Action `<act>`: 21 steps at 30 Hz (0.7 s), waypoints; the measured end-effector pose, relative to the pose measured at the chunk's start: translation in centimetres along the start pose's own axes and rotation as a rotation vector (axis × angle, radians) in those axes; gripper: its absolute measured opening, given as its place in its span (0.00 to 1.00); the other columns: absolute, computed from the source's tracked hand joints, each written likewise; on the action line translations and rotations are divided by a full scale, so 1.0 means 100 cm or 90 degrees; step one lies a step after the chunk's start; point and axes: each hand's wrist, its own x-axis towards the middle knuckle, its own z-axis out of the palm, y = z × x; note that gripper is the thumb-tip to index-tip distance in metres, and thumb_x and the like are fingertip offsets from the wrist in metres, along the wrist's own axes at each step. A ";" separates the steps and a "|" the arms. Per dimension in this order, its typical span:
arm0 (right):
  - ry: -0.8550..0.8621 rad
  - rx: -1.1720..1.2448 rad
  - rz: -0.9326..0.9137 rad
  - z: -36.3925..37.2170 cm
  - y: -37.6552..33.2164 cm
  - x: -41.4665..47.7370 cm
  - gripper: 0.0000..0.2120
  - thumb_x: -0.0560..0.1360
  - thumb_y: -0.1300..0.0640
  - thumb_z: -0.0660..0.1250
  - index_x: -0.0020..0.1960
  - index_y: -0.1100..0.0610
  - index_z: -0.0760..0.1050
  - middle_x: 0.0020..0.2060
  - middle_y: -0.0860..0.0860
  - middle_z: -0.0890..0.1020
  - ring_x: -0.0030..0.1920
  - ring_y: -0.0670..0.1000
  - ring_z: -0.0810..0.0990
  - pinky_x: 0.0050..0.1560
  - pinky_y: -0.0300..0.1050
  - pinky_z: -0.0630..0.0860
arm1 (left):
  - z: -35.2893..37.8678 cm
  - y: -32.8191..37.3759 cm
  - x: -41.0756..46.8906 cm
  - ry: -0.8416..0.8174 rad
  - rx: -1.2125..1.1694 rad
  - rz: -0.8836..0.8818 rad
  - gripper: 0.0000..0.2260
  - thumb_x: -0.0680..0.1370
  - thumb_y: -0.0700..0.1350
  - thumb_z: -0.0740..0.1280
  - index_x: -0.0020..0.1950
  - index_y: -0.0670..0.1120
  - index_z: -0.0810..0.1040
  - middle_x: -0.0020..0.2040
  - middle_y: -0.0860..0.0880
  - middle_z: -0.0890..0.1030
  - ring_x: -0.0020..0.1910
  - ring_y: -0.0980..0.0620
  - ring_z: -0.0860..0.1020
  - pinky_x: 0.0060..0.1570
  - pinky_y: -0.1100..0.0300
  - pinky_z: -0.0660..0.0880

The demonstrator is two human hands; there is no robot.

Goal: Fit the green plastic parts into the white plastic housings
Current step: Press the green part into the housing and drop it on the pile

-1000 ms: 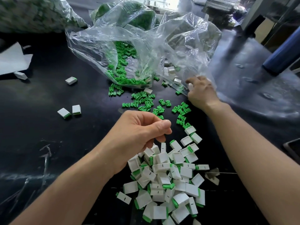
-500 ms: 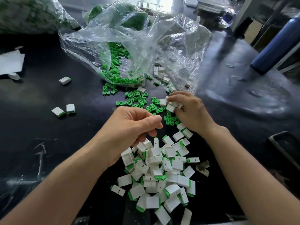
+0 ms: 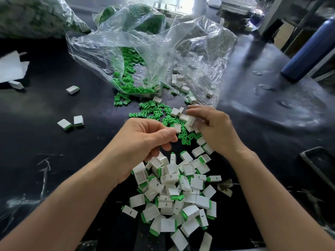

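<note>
White housings [image 3: 172, 189], heaped just below the left hand [image 3: 143, 140] and right hand [image 3: 215, 131]: opaque moulded plastic, matt and smooth-faced. Green parts [image 3: 155, 111], strewn beyond the left hand: opaque plastic with a faint sheen. Bag [image 3: 145, 51], beyond both hands: thin clear plastic film, glossy and crinkled. Worktop [image 3: 45, 142]: black, smooth, softly reflective, scuffed with pale scratches left of the left hand. Bottle [image 3: 308, 49], far right of the right hand: blue, smooth, satin finish. Sheet [image 3: 10, 67], far left: white paper, matt.

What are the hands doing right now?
Left hand: pinches one white housing.
Right hand: holds several white housings.
</note>
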 end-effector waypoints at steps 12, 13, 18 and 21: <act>0.059 0.160 0.057 -0.009 -0.009 -0.003 0.14 0.69 0.67 0.71 0.46 0.49 0.78 0.39 0.39 0.80 0.39 0.34 0.79 0.45 0.29 0.73 | 0.000 -0.006 0.003 0.077 0.034 0.019 0.02 0.69 0.41 0.72 0.37 0.47 0.82 0.30 0.51 0.80 0.25 0.57 0.72 0.22 0.67 0.68; 0.041 0.218 0.059 -0.010 -0.015 -0.004 0.15 0.68 0.68 0.72 0.44 0.49 0.77 0.37 0.40 0.81 0.38 0.37 0.80 0.44 0.31 0.75 | 0.000 -0.007 0.004 0.093 0.043 0.036 0.05 0.68 0.39 0.73 0.40 0.50 0.82 0.33 0.51 0.81 0.27 0.57 0.74 0.24 0.67 0.71; -0.118 0.326 -0.006 -0.006 -0.038 -0.014 0.12 0.67 0.69 0.71 0.40 0.53 0.77 0.33 0.45 0.83 0.37 0.44 0.82 0.42 0.36 0.77 | 0.001 -0.008 0.002 0.089 0.050 0.074 0.15 0.67 0.35 0.74 0.45 0.54 0.81 0.40 0.51 0.83 0.33 0.58 0.79 0.33 0.66 0.77; -0.151 0.322 -0.010 -0.003 -0.045 -0.017 0.09 0.69 0.66 0.71 0.41 0.52 0.79 0.35 0.49 0.83 0.38 0.49 0.82 0.45 0.46 0.80 | 0.002 -0.008 0.002 0.083 0.057 0.082 0.07 0.68 0.37 0.73 0.42 0.48 0.82 0.33 0.50 0.83 0.30 0.58 0.79 0.31 0.67 0.75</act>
